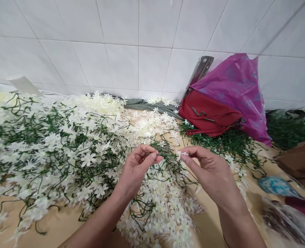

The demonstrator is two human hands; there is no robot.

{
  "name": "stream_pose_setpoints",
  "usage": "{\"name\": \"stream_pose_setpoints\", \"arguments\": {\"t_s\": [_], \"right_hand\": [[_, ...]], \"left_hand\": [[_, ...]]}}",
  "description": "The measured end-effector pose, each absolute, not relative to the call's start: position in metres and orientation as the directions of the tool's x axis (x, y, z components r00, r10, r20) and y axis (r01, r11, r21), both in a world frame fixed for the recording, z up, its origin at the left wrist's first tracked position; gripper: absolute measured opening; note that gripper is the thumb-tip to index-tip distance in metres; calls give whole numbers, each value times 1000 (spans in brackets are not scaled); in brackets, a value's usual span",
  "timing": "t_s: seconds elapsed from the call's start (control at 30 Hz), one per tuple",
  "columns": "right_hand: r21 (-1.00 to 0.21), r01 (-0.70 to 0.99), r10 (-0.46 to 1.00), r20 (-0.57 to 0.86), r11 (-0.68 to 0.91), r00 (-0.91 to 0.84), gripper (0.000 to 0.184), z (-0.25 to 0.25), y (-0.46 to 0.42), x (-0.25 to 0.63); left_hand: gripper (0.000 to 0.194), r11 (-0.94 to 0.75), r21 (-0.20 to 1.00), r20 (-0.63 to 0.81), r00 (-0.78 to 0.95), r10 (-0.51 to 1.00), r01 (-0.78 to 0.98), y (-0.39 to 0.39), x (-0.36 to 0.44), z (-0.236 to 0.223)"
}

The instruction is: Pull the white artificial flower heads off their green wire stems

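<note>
Pinching small white flower point(180, 154): right hand point(210, 168). Left hand point(135, 167) fingertips together, contents unclear. Tan tabletop point(206, 220), lower frame, under heaped blossoms point(87, 159); white tiled wall point(155, 24) across top.

White flowers point(87, 159) with matt, cloth-like petals and plastic-looking green stems point(165, 150) meet a smooth, matt tan tabletop point(64, 217), a crinkled, glossy plastic bag point(232, 79), a smooth, leather-like red bag point(217, 110), rumpled matt cloth point(142, 104) and glazed-looking wall tiles point(121, 65) with a soft sheen.
</note>
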State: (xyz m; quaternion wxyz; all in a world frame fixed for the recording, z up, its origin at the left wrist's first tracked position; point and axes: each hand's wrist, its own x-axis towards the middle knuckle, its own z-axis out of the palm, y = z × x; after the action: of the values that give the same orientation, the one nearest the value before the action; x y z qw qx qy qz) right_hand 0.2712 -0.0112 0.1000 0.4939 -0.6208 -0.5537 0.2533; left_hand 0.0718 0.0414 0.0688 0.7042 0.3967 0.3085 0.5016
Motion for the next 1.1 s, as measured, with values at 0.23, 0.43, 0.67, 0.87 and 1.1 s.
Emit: {"name": "stream_pose_setpoints", "arguments": {"t_s": [0.23, 0.43, 0.67, 0.87, 1.1], "right_hand": [[-924, -382, 984, -101, -39, 144, 27, 80, 0, 246], [-823, -565, 984, -145, -65, 99, 26, 70, 2, 241], [-832, -551, 987, -139, -69, 85, 25, 64, 2, 238], [-839, -539, 990, -127, -72, 65, 24, 67, -2, 234], [-922, -377, 988, -128, -89, 81, 28, 68, -6, 239]], "left_hand": [[21, -17, 977, 109, 430, 896, -212, 38, 71, 59], [24, 51, 973, 49, 414, 909, -227, 39, 69, 54], [23, -62, 995, 90, 399, 913, -83, 37, 67, 55], [19, -100, 993, 115, 369, 922, -61, 35, 66, 56], [17, -47, 990, 96, 395, 914, -133, 35, 62, 63]]}}
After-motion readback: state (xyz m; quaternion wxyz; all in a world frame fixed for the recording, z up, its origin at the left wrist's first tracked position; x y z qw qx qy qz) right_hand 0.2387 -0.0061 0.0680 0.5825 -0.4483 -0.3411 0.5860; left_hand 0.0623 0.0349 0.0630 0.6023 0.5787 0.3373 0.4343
